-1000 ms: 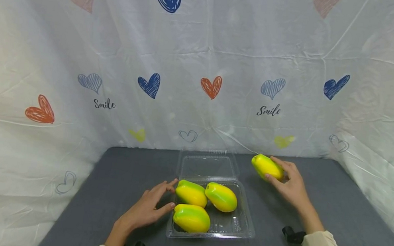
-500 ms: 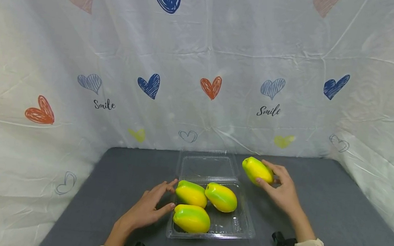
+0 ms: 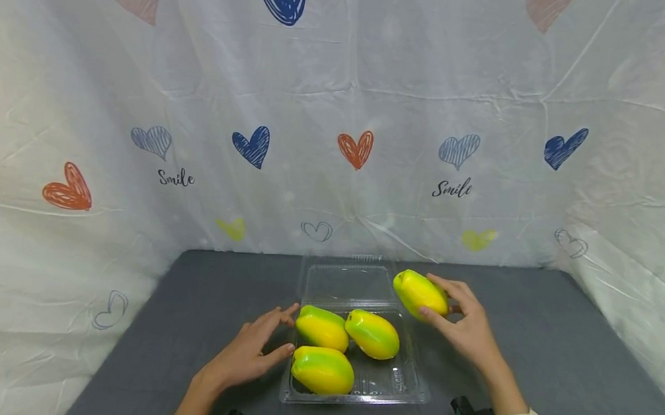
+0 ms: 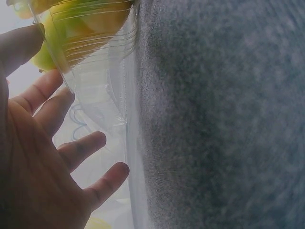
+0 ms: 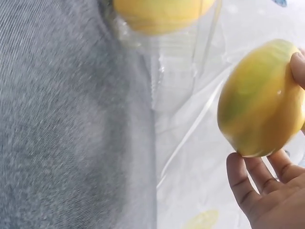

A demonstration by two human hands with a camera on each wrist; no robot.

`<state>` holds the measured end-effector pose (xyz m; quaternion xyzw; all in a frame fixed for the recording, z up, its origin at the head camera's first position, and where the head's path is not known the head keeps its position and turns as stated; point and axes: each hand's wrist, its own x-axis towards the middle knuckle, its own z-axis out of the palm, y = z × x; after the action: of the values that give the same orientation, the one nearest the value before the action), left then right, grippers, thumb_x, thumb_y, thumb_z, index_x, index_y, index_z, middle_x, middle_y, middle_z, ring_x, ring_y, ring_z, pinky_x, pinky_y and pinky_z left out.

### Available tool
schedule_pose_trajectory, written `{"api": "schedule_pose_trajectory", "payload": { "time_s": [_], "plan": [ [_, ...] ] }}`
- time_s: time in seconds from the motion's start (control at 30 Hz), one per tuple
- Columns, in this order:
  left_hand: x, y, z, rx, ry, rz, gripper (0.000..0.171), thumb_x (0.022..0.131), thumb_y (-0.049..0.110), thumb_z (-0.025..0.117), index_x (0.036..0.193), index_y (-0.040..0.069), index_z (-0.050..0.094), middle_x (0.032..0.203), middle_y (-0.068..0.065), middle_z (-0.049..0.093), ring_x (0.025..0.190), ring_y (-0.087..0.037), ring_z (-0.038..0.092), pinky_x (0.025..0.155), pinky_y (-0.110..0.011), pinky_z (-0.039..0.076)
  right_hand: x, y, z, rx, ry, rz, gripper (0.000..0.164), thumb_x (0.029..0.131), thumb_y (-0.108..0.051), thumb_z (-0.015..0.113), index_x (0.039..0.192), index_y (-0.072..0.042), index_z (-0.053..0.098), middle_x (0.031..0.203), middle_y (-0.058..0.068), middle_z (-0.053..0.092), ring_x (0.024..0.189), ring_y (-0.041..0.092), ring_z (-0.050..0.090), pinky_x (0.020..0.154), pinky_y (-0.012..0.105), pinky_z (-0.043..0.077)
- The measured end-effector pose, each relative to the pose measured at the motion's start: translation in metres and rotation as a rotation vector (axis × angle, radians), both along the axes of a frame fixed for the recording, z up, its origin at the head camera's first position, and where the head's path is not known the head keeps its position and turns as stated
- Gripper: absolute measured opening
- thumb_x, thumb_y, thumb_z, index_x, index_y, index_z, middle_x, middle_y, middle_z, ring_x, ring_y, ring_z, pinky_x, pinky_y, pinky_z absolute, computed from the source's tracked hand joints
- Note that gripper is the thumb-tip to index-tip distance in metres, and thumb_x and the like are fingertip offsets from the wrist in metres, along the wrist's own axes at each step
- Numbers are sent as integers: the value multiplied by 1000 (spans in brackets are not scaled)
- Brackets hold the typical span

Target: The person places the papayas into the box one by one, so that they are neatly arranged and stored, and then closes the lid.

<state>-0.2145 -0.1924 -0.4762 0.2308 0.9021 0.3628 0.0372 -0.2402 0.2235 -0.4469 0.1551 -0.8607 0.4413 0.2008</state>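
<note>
You have one transparent plastic tray (image 3: 378, 379) on the grey table (image 3: 220, 290), its hinged lid (image 3: 351, 282) laid back on the far side. Contents: three yellow-green fruits. The rear-left fruit (image 3: 322, 328) lies close against the rear-right fruit (image 3: 374, 335); the front fruit (image 3: 323, 371) lies at the left, nearest you. Your hands are well apart. Your right hand (image 3: 469, 327) grips a fourth fruit (image 3: 419, 294) between thumb and fingers, raised off the table near the tray's far right corner, outside its load. Your left hand (image 3: 247, 353) has its fingers spread at the tray's left wall, gripping nothing; whether every fingertip makes contact, you cannot tell.
</note>
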Motion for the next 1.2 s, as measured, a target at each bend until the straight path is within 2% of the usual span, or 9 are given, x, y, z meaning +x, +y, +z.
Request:
{"api": "schedule_pose_trajectory", "payload": {
  "time_s": [0.17, 0.5, 0.67, 0.77, 0.97, 1.2],
  "plan": [
    [0, 0, 0, -2, 4, 4, 34, 102, 46, 59, 131, 29, 52, 168, 11, 28, 156, -37, 24, 109, -77, 20, 6, -6, 8, 2, -4, 41, 61, 88, -21, 82, 144, -22, 59, 127, -1, 61, 100, 1, 53, 79, 29, 51],
    [0, 0, 0, 7, 3, 1, 32, 102, 44, 61, 130, 31, 51, 168, 11, 28, 156, -38, 23, 108, -78, 19, 15, -14, 20, 45, -41, 168, 61, 87, -24, 83, 143, -24, 60, 126, -3, 63, 102, 4, 56, 81, 28, 53],
    [0, 0, 1, 7, 9, -4, 31, 102, 43, 61, 129, 32, 51, 168, 10, 28, 156, -39, 23, 108, -79, 20, 17, -17, 21, 46, -84, 271, 58, 88, -23, 82, 142, -25, 60, 124, -2, 63, 101, 6, 58, 81, 28, 55],
    [0, 0, 1, 7, 18, -8, 31, 102, 42, 60, 129, 31, 51, 168, 9, 28, 156, -40, 24, 107, -77, 22, 18, -19, 21, 54, -97, 343, 57, 89, -22, 81, 142, -22, 60, 123, -2, 63, 103, 8, 59, 81, 29, 56],
    [1, 1, 1, 4, 13, -5, 31, 102, 44, 60, 129, 32, 51, 168, 7, 28, 156, -39, 24, 106, -77, 23, 22, -22, 23, 74, -174, 480, 52, 90, -23, 79, 139, -23, 61, 124, -3, 64, 106, 11, 62, 83, 31, 57],
    [1, 1, 2, 14, -15, -3, 31, 102, 47, 59, 129, 33, 51, 168, 12, 27, 157, -38, 22, 108, -81, 15, 26, -29, 25, 113, -224, 542, 53, 89, -29, 81, 138, -20, 62, 121, -1, 66, 104, 11, 64, 84, 31, 58]
  ]
}}
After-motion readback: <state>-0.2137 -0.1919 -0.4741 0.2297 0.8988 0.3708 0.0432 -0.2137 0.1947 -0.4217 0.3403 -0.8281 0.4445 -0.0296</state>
